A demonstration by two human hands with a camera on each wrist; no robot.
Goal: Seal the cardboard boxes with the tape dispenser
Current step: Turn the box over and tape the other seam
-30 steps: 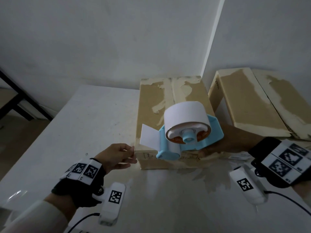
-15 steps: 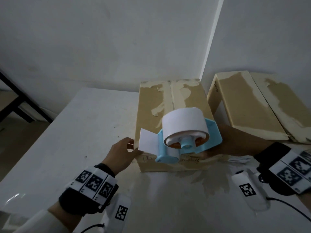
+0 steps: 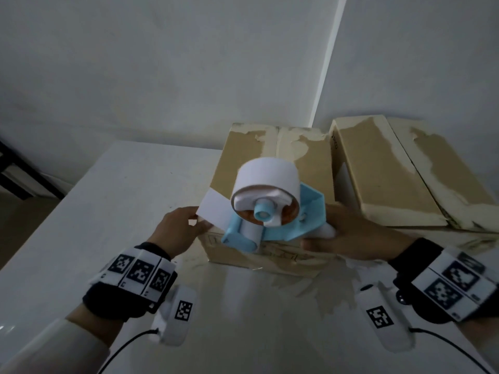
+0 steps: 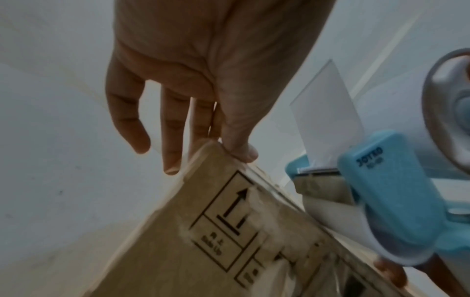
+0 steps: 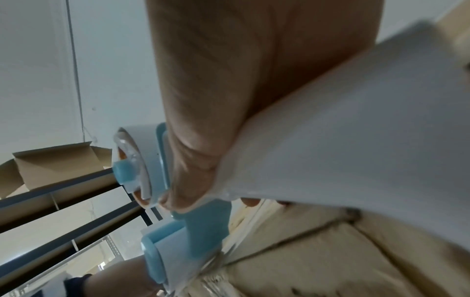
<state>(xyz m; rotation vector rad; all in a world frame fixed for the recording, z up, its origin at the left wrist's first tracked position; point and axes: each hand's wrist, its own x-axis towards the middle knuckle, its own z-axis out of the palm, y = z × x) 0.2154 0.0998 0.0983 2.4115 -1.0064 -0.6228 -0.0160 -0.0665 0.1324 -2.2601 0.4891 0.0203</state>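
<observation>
The left hand [image 3: 176,233] has come up to steady the brown cardboard box's [image 3: 272,155] near corner with straight fingers [image 4: 175,140] while the right hand [image 3: 348,236] grips the blue tape dispenser [image 3: 272,211] (taping looks imminent).

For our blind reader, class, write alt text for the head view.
A right hand holds a blue tape dispenser at the near edge of a cardboard box, while the left hand steadies the box's near left corner. A second box lies beside it.

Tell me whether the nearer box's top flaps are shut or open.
Shut. The nearer box has both top flaps lying flat, meeting along a centre seam; the tape dispenser hovers at its front edge.
</observation>
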